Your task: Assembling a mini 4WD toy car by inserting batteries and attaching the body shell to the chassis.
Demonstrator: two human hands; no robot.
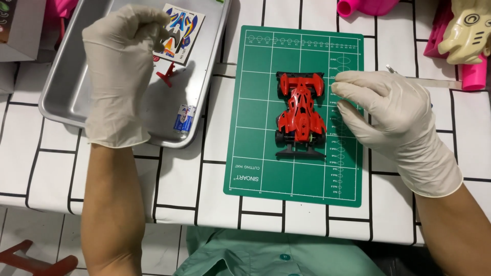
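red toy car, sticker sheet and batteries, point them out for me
red toy car point(300, 110), head view, on the middle of its red body shell
sticker sheet point(181, 31), head view, on the printed face, right of the gloved fingers
batteries point(183, 118), head view, on the blue and white pair in the metal tray

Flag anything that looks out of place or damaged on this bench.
Nothing looks damaged or spilled. The red car sits square on the green mat. In the tray, a small red part lies loose beside the sticker sheet and two batteries.
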